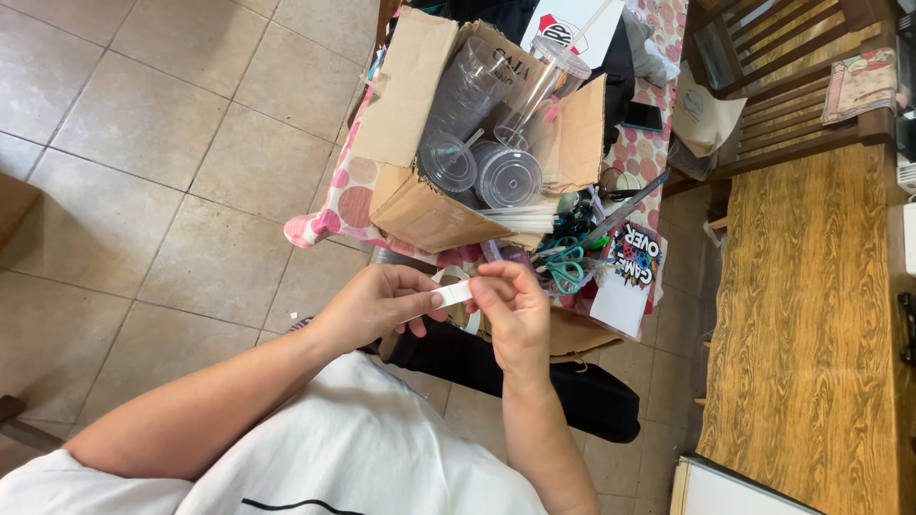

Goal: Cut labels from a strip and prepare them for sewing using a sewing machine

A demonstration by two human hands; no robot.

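A short white strip [456, 292], like tape or a paper label, is stretched between both my hands. My left hand [377, 305] pinches its left end with thumb and fingers. My right hand [515, 310] pinches its right end. Both hands hover just in front of an open cardboard box [420, 215] that holds several clear plastic cups and lids [509, 176] and white straws [523, 219]. The box stands on a table with a pink dotted cloth [355, 202].
Green-handled scissors [565, 267] and a printed card [630, 277] lie beside the box. A black phone [641, 116] rests further back. A wooden table [811, 305] and a slatted wooden chair [792, 67] are at the right. Tiled floor [143, 172] spreads to the left.
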